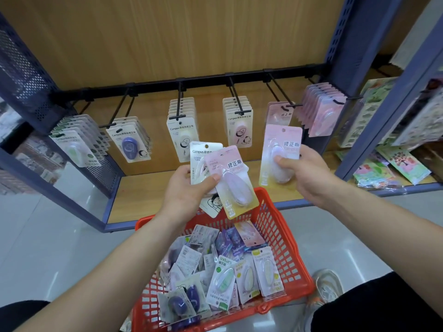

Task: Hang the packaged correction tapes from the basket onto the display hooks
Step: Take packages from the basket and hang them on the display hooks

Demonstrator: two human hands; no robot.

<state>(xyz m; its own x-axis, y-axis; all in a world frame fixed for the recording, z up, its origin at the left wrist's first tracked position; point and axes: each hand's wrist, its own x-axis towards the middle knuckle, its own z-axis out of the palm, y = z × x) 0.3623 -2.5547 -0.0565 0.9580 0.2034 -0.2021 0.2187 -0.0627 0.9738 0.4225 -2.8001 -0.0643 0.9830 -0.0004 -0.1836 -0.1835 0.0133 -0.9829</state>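
A person at a shop display holds correction tapes in both hands above a red basket [282, 238]. The right hand [304, 173] grips a pink pack [280, 149] by its lower half, thumb across the blister. The card is upright and sits just below a hook [280, 93] that carries a single matching pack [279, 115]. The left hand [189, 190] pinches a fan of packs between thumb and fingers: a second pink pack [236, 185] tilted in front, a white pack [200, 159] behind it and another card showing beneath. Six hooks project from a black rail [153, 86] across the wooden back panel, all of them carrying tapes. The basket sits on the pale floor in front of the shelf base, with loose packs [223, 281] heaped inside, green, yellow, purple and navy among them. A shoe [328, 286] shows just right of the basket.
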